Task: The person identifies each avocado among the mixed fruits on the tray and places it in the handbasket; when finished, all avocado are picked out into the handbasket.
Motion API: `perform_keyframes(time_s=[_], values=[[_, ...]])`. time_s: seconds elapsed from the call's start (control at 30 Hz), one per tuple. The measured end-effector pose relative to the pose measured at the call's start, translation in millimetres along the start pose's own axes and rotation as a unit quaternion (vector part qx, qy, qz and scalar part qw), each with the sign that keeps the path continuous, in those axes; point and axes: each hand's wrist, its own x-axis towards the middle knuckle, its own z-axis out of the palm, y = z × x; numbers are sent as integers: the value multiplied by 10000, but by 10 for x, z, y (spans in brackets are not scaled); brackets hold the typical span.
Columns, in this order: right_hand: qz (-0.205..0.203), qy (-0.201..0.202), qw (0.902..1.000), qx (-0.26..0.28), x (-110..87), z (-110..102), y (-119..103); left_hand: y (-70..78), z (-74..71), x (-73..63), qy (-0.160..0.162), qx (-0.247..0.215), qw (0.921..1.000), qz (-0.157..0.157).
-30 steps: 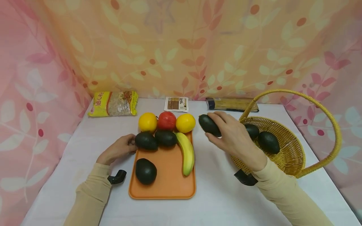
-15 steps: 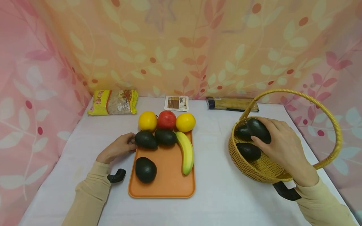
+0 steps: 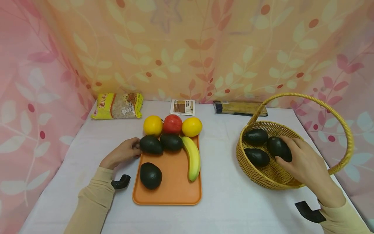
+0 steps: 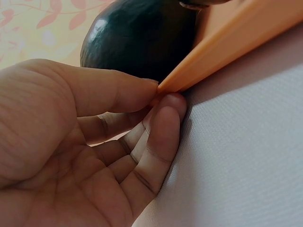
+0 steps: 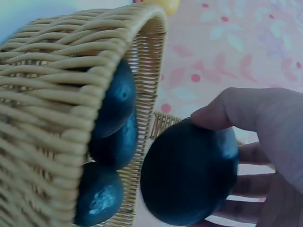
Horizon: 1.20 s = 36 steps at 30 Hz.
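An orange tray [image 3: 172,195] lies on the table, its left rim pinched by my left hand [image 3: 122,152]. In the left wrist view the thumb is over the rim and fingertips are under it, beside a dark avocado [image 4: 139,40]. My right hand [image 3: 306,162] grips another avocado [image 3: 279,149] inside the wicker basket [image 3: 248,172]. The right wrist view has thumb and fingers around this avocado [image 5: 189,175]. Other avocados [image 3: 255,136] sit in the basket; three show in the right wrist view, one hidden in the head view.
On the tray are several fruits: three avocados [image 3: 150,175], a banana [image 3: 193,162], a red fruit [image 3: 172,124], and yellow fruits [image 3: 192,126]. Behind stand a yellow food bag [image 3: 118,106], a small packet [image 3: 182,107] and a long package [image 3: 239,108]. The basket's tall handle [image 3: 344,130] arches up.
My right hand has carried the avocado from between tray and basket rightward over the basket, then lowered it inside. The left hand keeps its place at the tray.
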Motion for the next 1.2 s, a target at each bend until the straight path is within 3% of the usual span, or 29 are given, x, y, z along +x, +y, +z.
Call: perform_keyframes(time_s=[0.43,0.73,1.2], values=[[-199,-1059,9942,18,-124,226,87,-41,1,32,17,42,10000,-47],[-428,-1485,9880,-12,-121,371,114,-61,2,38,51,24,10000,3],[-502,-1554,9862,258,-67,444,98,-67,7,31,38,-65,10000,20]])
